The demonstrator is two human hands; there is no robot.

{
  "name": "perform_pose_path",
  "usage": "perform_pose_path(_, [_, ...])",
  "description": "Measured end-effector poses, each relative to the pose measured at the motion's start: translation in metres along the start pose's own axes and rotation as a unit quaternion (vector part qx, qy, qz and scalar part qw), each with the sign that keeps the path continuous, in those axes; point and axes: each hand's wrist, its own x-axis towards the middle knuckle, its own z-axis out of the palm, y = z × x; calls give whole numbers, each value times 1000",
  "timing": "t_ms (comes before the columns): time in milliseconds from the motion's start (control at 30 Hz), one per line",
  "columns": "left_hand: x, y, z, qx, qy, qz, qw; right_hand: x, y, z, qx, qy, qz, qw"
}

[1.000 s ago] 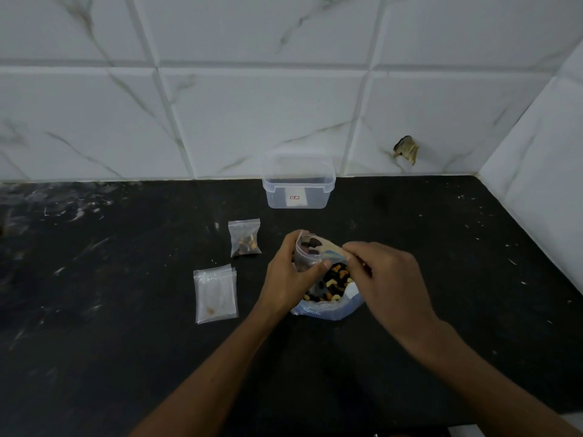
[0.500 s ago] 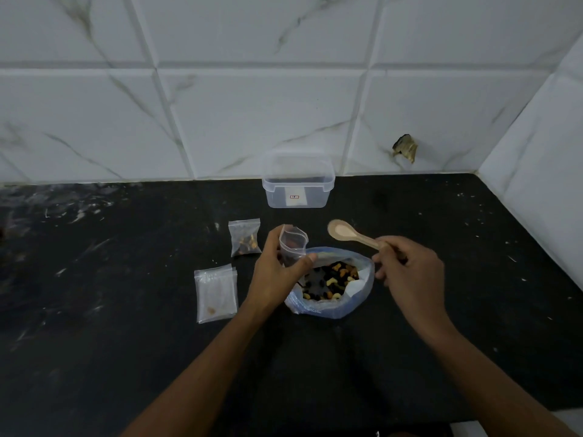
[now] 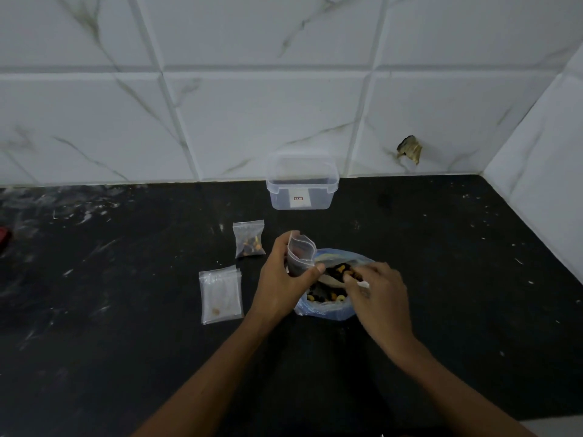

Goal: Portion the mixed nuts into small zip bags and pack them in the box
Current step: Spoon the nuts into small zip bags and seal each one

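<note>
My left hand (image 3: 282,279) holds a small clear zip bag (image 3: 300,255) upright with its mouth open, just left of the big blue-edged bag of mixed nuts (image 3: 328,305). My right hand (image 3: 377,294) grips a wooden spoon (image 3: 329,280) whose bowl is down in the nuts (image 3: 339,272); most of the spoon is hidden by my fingers. A filled small zip bag (image 3: 249,239) lies on the black counter to the left. A stack of empty zip bags (image 3: 220,294) lies nearer me. The clear plastic box (image 3: 302,184) stands open at the wall.
White marble tiles form the back wall and the right side wall (image 3: 542,171). The black counter (image 3: 441,279) is speckled with white crumbs. A red object (image 3: 4,236) shows at the far left edge. A chipped hole (image 3: 410,149) marks the back wall.
My right hand lifted the spoon away from the small bag, swung it up to the right, then brought it down into the nut bag. My left hand kept the small bag upright.
</note>
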Motion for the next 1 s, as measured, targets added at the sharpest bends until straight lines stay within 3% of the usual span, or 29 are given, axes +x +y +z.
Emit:
perform_pose_path(100, [1, 2, 6, 3, -4, 14, 1000, 8, -35, -10, 145, -51, -30, 988])
perform_pose_path(200, [1, 7, 10, -7, -21, 23, 999, 13, -56, -12, 189, -65, -30, 979])
perform_pose_path(400, [6, 11, -5, -51, -75, 2, 996, 30, -51, -20, 193, -35, -34, 980])
perform_pose_path(800, [17, 25, -10, -147, -21, -7, 989, 54, -38, -26, 248, -114, -22, 962])
perform_pose_path(1000, [18, 28, -9, -133, -40, -21, 990, 58, -36, -21, 230, -114, -41, 966])
